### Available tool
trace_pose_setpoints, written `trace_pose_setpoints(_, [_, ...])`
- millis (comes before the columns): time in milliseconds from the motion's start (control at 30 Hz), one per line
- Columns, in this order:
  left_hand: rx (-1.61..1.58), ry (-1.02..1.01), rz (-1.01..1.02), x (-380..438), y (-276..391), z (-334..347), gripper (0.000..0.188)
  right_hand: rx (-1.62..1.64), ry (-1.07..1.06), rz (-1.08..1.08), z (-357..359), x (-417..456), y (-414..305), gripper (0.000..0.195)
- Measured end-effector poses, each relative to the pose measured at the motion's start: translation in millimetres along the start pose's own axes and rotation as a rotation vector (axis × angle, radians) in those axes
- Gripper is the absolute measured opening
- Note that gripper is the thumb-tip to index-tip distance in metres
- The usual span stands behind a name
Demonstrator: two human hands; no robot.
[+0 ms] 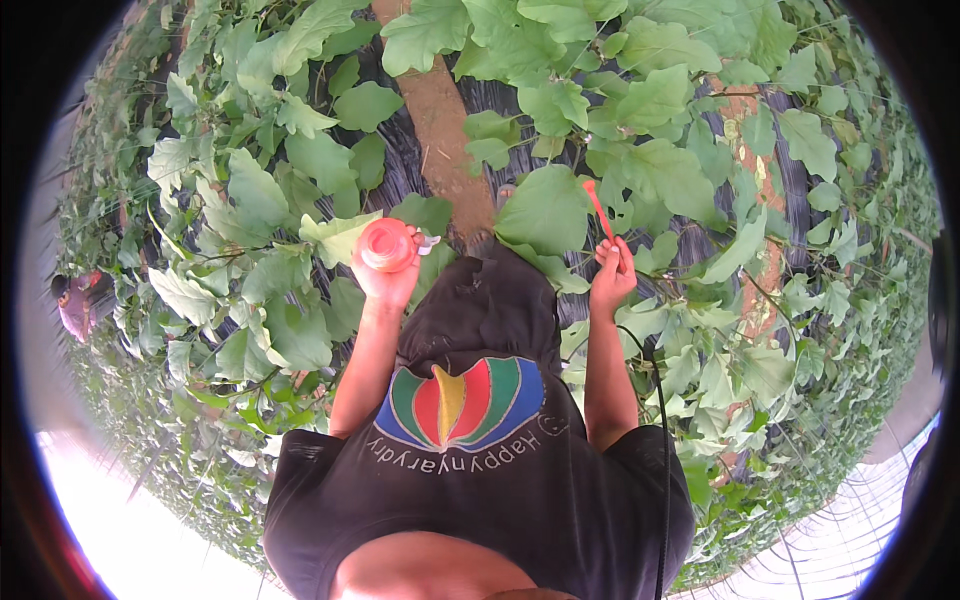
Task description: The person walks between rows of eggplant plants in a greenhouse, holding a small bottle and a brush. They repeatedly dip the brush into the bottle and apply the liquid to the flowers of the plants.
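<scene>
My left hand (386,281) holds a round, open-mouthed pinkish-red plastic container (388,245) upright on its palm and fingers. A small whitish piece (428,244) shows by the fingertips of that hand; what it is cannot be made out. Pinched in my right hand (613,274) is a thin red stick (598,208) with a wider tip, pointing up and away from me. The tip is beside a broad green leaf (545,210) of an eggplant-like plant. The two hands are apart, on either side of my dark trousers.
Leafy plants crowd both sides, over black plastic mulch (401,161). A bare soil strip (442,120) runs ahead from my feet. A black cable (661,420) hangs along my right side. Another person (77,306) is among the plants at far left. Thin strings cross the foliage.
</scene>
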State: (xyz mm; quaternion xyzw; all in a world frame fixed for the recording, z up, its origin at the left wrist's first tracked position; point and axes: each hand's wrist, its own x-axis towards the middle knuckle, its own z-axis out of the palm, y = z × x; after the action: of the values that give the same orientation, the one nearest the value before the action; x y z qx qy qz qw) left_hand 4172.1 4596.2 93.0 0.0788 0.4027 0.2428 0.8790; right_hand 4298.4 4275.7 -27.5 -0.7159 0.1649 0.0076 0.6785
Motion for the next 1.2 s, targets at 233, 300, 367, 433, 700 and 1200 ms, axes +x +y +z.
trace_pose_setpoints(233, [0.084, 0.078, -0.063, 21.5, -27.5, 32.0, 0.031, 0.072, 0.124, 0.169, 36.2, 72.8, 47.6, 0.028])
trace_pose_setpoints(300, [0.031, 0.016, -0.068, 25.0, -33.1, 33.8, 0.032, 0.045, 0.103, 0.167, 42.5, 94.0, 70.8, 0.029])
trace_pose_setpoints(367, [-0.042, -0.108, -0.073, 31.8, -35.7, 28.9, 0.031, -0.001, 0.065, 0.166, 52.1, 116.0, 88.4, 0.029])
trace_pose_setpoints(433, [-0.074, -0.046, -0.031, 29.7, -38.7, 26.9, 0.032, -0.043, 0.071, 0.21, 68.4, 133.2, 91.6, 0.03])
trace_pose_setpoints(700, [-0.185, 0.199, 0.136, 5.8, -41.9, -0.4, 0.034, -0.213, -0.02, 0.221, 100.8, 199.1, 114.2, 0.027])
trace_pose_setpoints(1200, [-0.265, 0.172, 0.182, -7.2, -38.0, -29.4, 0.037, -0.472, -0.097, 0.168, 121.2, 213.6, 118.3, 0.034])
